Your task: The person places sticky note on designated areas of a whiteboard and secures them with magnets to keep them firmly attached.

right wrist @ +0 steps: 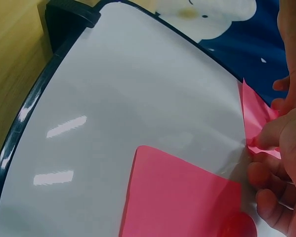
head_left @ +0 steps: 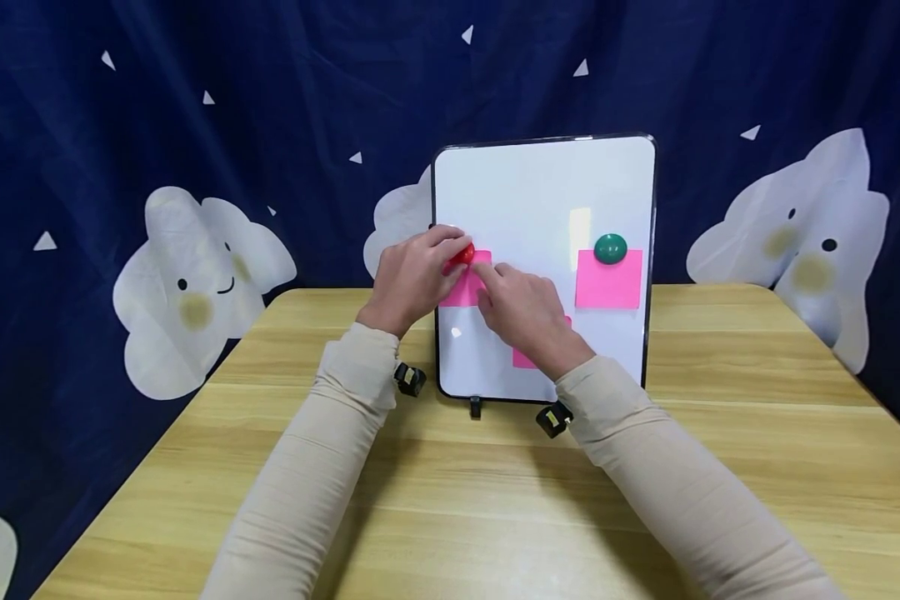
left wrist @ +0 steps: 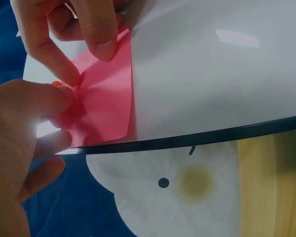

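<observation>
My left hand (head_left: 412, 271) pinches a round red magnet (head_left: 463, 253) at the top of a pink paper note (head_left: 462, 292) on the left side of an upright whiteboard (head_left: 525, 187). Beside it my right hand (head_left: 523, 310) reaches across the board, its index fingertip close to the magnet and its thumb on the same note. In the left wrist view this note (left wrist: 105, 106) is creased near the fingers, and one edge stands slightly off the board. The left fingers mostly cover the magnet there.
Another pink note (head_left: 607, 283) hangs at the right under a green magnet (head_left: 611, 248). Lower down, a third pink note (right wrist: 172, 192) carries a red magnet (right wrist: 239, 227); my right hand partly hides it in the head view. The board stands on a wooden table (head_left: 450, 508) before a blue curtain (head_left: 285, 100).
</observation>
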A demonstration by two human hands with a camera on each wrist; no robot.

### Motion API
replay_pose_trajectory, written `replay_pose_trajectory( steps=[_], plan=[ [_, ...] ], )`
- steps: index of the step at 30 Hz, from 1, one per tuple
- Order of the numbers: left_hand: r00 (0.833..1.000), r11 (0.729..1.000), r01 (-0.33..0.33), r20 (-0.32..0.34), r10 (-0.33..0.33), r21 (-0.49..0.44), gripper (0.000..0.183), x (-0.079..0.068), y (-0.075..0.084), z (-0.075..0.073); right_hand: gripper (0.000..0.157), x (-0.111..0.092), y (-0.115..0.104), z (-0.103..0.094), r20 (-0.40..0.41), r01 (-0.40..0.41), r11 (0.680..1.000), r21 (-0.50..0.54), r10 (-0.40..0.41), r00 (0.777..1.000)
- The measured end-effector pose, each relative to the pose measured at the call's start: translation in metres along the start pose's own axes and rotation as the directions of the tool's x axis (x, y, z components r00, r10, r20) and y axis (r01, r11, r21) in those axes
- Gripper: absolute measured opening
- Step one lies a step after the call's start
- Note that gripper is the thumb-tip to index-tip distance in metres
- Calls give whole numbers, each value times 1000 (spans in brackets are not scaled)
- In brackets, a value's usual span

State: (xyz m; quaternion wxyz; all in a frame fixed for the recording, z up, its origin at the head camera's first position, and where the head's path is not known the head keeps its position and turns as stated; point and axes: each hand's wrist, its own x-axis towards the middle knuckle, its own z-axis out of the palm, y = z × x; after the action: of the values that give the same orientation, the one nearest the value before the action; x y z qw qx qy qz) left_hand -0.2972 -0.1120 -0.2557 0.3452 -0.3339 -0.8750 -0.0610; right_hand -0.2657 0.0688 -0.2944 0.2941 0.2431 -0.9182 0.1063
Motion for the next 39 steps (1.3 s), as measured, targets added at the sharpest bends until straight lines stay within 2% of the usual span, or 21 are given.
replay_pose_trajectory(
  steps=[8, 25, 39],
  plan=[
    [1000, 999, -11, 4, 11, 51, 44, -1, 0, 1, 45, 1, -1, -1, 24, -12, 1000, 2, 12, 1000],
    [997, 997, -51, -49, 53, 52, 41, 0, 0, 7, 45, 0, 4, -2, 35, -4, 1000, 2, 4, 999],
    [994, 997, -71, -79, 73, 30, 38, -3, -1, 8, 34, -5, 7, -3, -17, 58, 998, -7, -59, 998]
  ],
)
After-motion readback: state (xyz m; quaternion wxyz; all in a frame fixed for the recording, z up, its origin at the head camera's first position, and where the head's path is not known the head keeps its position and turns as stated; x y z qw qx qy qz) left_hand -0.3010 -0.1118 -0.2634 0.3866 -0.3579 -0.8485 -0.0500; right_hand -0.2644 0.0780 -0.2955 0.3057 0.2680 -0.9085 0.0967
